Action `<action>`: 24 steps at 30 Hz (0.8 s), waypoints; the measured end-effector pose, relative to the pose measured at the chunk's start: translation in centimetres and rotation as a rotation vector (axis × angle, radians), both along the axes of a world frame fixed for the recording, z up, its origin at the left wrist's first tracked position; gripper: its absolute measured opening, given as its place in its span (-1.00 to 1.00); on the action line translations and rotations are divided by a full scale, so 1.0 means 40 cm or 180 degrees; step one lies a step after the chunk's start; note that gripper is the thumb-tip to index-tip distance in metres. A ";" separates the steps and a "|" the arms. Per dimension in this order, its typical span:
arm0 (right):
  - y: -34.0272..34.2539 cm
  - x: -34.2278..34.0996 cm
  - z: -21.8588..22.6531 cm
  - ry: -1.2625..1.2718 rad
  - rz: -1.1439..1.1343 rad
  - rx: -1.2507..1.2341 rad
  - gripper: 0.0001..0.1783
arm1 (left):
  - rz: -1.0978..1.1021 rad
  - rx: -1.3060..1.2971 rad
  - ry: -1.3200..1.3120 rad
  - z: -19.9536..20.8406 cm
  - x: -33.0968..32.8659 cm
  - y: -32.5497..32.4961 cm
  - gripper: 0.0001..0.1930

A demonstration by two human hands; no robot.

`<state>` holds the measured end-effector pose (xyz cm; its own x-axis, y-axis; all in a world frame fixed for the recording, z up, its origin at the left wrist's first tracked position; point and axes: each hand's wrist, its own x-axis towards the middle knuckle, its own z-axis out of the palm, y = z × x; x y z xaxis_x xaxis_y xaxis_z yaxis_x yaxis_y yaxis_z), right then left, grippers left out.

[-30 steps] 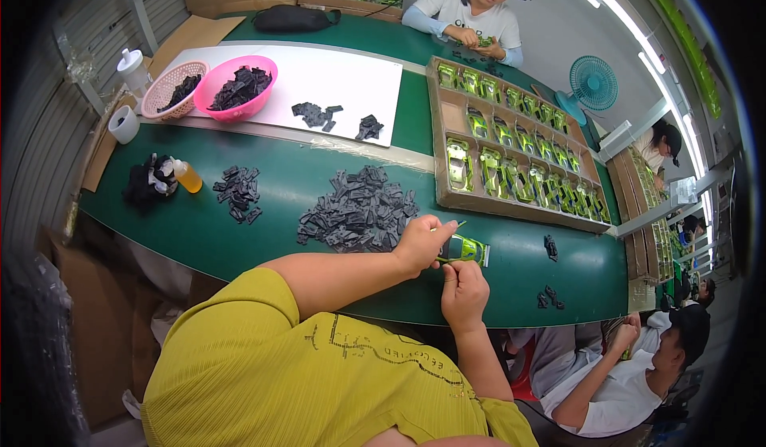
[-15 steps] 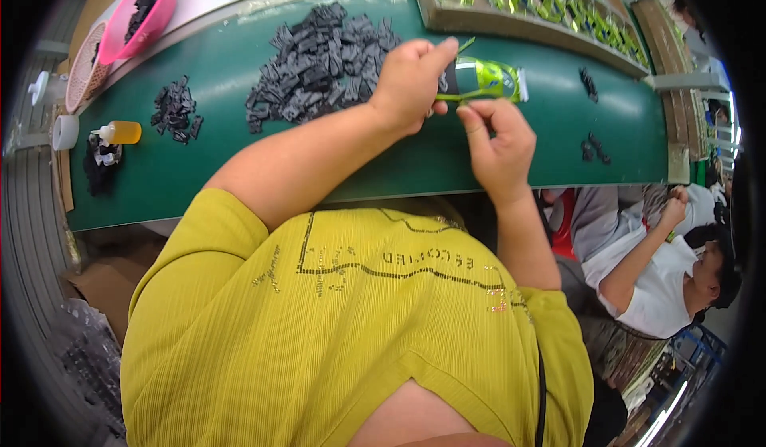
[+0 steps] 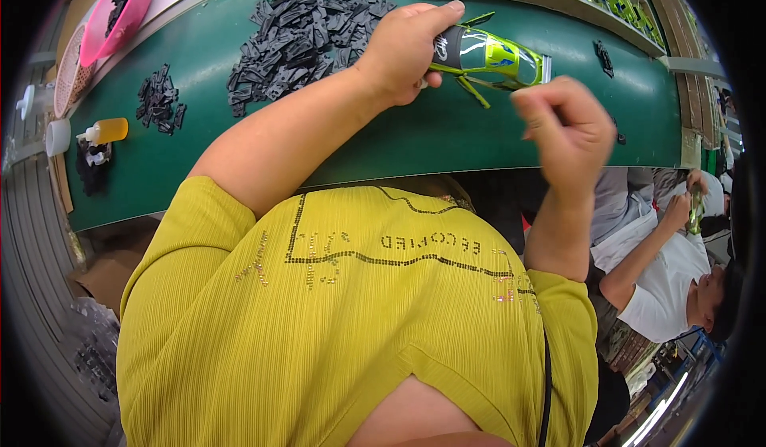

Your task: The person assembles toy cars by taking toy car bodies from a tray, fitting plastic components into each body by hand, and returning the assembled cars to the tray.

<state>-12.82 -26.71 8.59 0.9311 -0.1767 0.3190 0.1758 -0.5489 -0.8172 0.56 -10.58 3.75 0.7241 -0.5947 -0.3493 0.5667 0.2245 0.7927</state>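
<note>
My left hand grips the black end of a lime-green toy car body, holding it above the table. Thin green door-like parts stick out from both of its sides, and a clear or silvery piece shows at its right end. Just off that right end is my right hand, apart from the car and blurred by motion. Its fingers are curled closed; whatever they may hold is hidden. Left of the car, a big heap of black plastic parts lies on the green table.
A smaller pile of black parts lies at left, near a bottle of yellow liquid and a pink basket. A tray of green car bodies stands at the back right. A co-worker sits at right.
My right hand has left the car's near side and moved right. The near door-like part now sticks out from the body. The view has shifted slightly; my left hand keeps its grip.
</note>
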 end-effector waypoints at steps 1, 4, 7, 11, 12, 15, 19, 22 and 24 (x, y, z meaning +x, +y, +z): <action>-0.013 0.003 0.018 -0.0110 -0.0313 0.0051 -0.88 | -0.0224 0.0185 -0.0133 -0.004 0.007 0.002 -0.73; -0.055 0.055 0.037 -0.0307 -0.0575 0.0016 -0.82 | -0.0694 -0.0108 0.0119 0.001 0.016 0.012 -0.75; -0.083 0.093 0.016 0.0871 0.0340 0.0595 -0.73 | -0.1021 -0.0329 0.0359 0.007 0.015 0.011 -0.78; -0.100 0.087 -0.029 0.1137 0.1014 0.1147 -0.78 | -0.1470 -0.0340 0.0486 0.011 0.012 0.012 -0.76; -0.093 0.082 -0.033 0.1138 0.1023 0.1158 -0.78 | -0.1653 -0.0484 0.0515 0.006 0.011 0.015 -0.73; -0.073 0.076 -0.043 0.0773 0.0748 0.1091 -0.87 | -0.1602 -0.0538 0.0517 0.001 0.018 0.018 -0.72; -0.069 0.069 -0.050 0.0484 0.0711 0.0868 -0.88 | -0.1543 -0.0410 0.0480 0.006 0.013 0.017 -0.72; -0.079 0.066 -0.047 0.0184 0.0751 0.0287 -0.89 | -0.1536 -0.0369 0.0494 0.005 0.004 0.014 -0.74; -0.092 0.064 -0.047 0.0091 0.0803 -0.0535 -0.89 | -0.1475 -0.0266 0.0532 0.003 -0.001 0.010 -0.75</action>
<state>-10.26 -30.38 6.72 0.9480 0.1142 0.2971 0.3018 -0.6189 -0.7252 0.50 -10.17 3.88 0.3154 -0.8716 -0.3754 0.7397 -0.0220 0.6726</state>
